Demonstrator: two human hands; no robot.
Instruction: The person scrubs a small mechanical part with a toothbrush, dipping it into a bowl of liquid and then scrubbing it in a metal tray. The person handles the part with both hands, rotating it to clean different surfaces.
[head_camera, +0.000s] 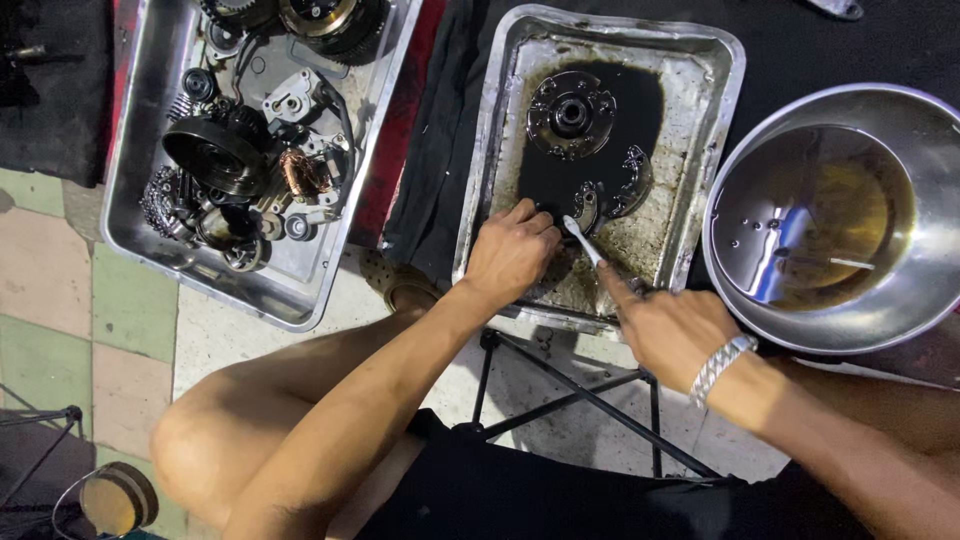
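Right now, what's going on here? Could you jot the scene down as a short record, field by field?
Setting: a person seated over a tiled floor, seen from above
Left hand: pressing a small part down in the oily tray
Right hand: holding a white brush, bristles at that part
In the tray: dark oil, a round disc, a curved toothed piece
Right of tray: steel bowl with amber liquid
Left of tray: second tray full of engine parts
Wrist: silver bracelet on the right

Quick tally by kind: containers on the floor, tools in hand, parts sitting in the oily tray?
Metal trays: 2, the oily tray and the parts tray
Steel bowl: 1
Brush, in the right hand: 1
Metal parts in the oily tray, round plate and curved piece by the left hand: 2
Total: 6
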